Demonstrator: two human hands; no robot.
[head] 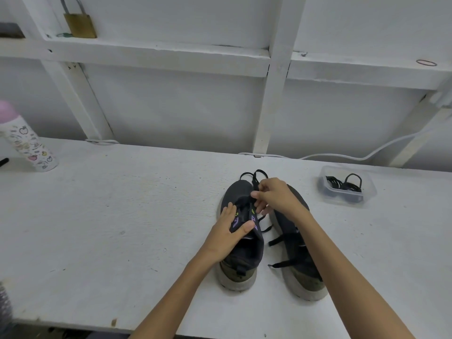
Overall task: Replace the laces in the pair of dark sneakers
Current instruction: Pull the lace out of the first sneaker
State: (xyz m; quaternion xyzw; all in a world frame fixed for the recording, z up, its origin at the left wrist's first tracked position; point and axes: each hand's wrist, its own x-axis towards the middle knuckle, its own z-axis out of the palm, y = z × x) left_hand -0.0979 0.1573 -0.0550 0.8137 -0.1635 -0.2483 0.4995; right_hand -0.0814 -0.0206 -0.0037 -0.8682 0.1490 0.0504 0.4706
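Apparently the work is at its first step, the removal of the old lace from the left sneaker (238, 192), which stands on the white table (122, 216) with the toe pointing to the far side, just beside the right sneaker (286, 226). The left hand (230, 231) lies on the left side of this sneaker, its fingers quite straight and flat and its thumb across the tongue, so it presses the sneaker to steady it and grips nothing. The right hand (274, 196) is over the far part of the eyelets, and its thumb and fingers pinch the black lace (254, 182), which makes loose loops on the table beyond the toe. The loosened lace (283, 237) of the right sneaker stays in its eyelets, with the ends lying free. To the right and a little farther, well apart from the sneakers, a clear plastic container (369, 189) holds coiled black laces (347, 185), probably the new ones. I judge that the task is only at the beginning. The next move calls for a steady pull through the remaining eyelets, while the left hand keeps the sneaker from sliding; I cannot tell how many eyelets remain threaded.
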